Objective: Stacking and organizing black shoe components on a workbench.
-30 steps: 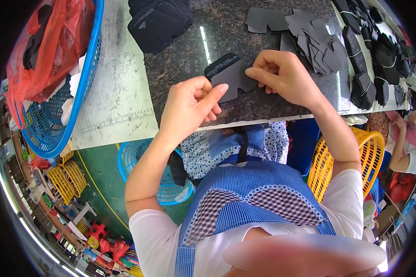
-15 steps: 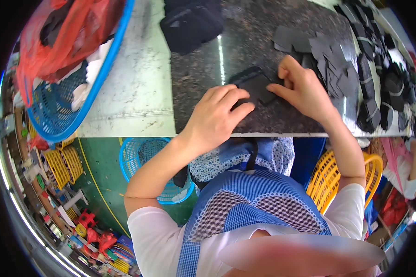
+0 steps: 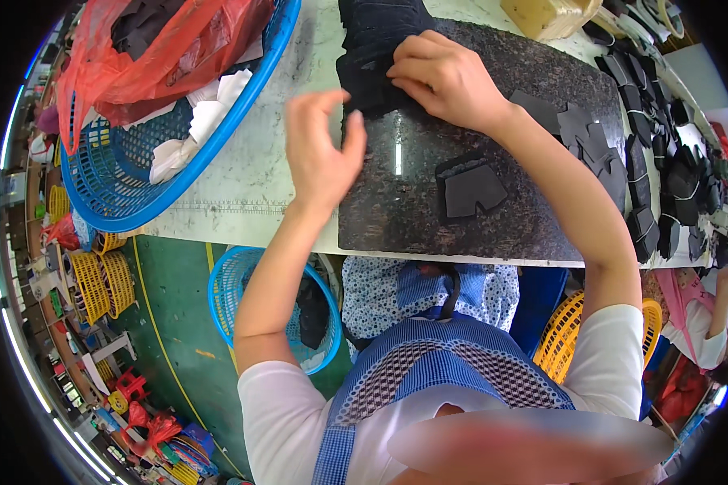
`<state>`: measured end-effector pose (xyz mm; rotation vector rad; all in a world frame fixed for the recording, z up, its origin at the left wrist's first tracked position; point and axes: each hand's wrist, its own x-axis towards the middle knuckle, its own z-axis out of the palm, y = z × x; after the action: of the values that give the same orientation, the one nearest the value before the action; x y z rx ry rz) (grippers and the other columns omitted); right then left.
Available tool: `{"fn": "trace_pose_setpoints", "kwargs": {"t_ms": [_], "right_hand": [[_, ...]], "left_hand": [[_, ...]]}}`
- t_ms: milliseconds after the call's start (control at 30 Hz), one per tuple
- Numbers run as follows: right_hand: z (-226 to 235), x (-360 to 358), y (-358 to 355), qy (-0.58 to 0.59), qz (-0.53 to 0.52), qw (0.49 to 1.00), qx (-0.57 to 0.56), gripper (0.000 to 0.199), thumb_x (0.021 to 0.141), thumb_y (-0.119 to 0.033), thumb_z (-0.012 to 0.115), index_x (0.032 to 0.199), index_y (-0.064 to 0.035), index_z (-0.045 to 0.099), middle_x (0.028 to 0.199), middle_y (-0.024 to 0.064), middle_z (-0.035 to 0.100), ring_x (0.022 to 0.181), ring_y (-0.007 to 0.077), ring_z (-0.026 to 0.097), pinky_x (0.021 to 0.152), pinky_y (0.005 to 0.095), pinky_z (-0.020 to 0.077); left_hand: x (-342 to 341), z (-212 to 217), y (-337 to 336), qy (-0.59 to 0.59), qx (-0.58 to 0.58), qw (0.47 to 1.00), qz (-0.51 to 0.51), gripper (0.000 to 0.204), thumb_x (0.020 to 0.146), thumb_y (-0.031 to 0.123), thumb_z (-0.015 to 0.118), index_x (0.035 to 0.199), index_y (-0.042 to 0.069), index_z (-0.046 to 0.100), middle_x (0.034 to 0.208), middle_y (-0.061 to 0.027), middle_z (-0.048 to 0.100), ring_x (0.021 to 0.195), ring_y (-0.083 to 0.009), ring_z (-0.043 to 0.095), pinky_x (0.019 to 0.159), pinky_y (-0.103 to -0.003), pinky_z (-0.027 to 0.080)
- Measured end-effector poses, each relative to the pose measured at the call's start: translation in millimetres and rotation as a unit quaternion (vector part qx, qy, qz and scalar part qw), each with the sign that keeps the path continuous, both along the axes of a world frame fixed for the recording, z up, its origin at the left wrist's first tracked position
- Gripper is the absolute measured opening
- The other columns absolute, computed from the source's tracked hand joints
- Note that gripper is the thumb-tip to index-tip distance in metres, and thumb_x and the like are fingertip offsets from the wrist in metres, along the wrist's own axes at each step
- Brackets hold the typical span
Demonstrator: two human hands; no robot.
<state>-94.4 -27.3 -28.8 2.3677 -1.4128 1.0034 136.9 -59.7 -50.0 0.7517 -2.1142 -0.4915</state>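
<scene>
My right hand [image 3: 445, 77] reaches to the far side of the dark speckled stone slab [image 3: 396, 218], over a stack of black fabric pieces [image 3: 372, 61]. Its fingers are closed in a pinch at the stack's right edge, on a black fabric piece. Open and slightly blurred, my left hand [image 3: 322, 153] hovers left of the stack, thumb and fingers apart and nothing between them. A dark grey notched flat piece [image 3: 473, 191] lies on a slightly larger black piece in the middle of the slab, touched by neither hand.
Loose grey cut pieces [image 3: 586, 133] lie at the slab's right, beside tied black bundles [image 3: 639, 117]. A blue basket [image 3: 129, 218] with a red plastic bag [image 3: 210, 56] stands at the left. A yellowish block [image 3: 546, 16] sits at the back. Below are a light-blue basket [image 3: 222, 283] and a yellow basket [image 3: 554, 339].
Both hands have left the notched piece, which now lies on the slab. My right hand has moved far and left to the black stack; my left hand has moved left and opened.
</scene>
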Motion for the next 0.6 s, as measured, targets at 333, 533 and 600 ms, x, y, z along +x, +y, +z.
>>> {"fn": "trace_pose_setpoints", "kwargs": {"t_ms": [333,533,600], "right_hand": [[53.3,-17.5,145.0,-0.012,-0.065,0.998,-0.011,0.024,0.076,-0.007,0.079,0.1,-0.0034,0.076,0.095,0.0061,0.073,0.089,0.027,0.07,0.078,0.0359,0.0558],[32.1,-28.2,188.3,-0.09,-0.156,0.974,0.134,0.036,0.073,-0.014,0.083,0.106,-0.0039,0.073,0.109,0.0099,0.069,0.106,0.031,0.064,0.089,0.0417,0.052],[33.8,-49.5,168.3,-0.082,-0.296,0.947,0.095,0.037,0.074,-0.018,0.085,0.105,-0.0033,0.072,0.112,0.0112,0.068,0.112,0.0332,0.061,0.095,0.0438,0.0494]], "left_hand": [[-7.4,8.7,11.2,-0.121,-0.059,0.984,-0.119,0.044,0.086,0.021,0.077,0.125,0.005,0.065,0.134,-0.0117,0.06,0.125,-0.0318,0.055,0.104,-0.045,0.043],[-88.9,27.3,31.8,-0.05,0.11,0.962,-0.244,0.039,0.086,0.011,0.077,0.123,0.006,0.066,0.114,-0.011,0.068,0.106,-0.0281,0.066,0.089,-0.036,0.053],[-125.7,22.7,29.4,-0.051,0.045,0.967,-0.246,0.042,0.086,0.013,0.077,0.125,0.006,0.065,0.116,-0.0105,0.066,0.107,-0.0276,0.065,0.091,-0.037,0.052]]}}
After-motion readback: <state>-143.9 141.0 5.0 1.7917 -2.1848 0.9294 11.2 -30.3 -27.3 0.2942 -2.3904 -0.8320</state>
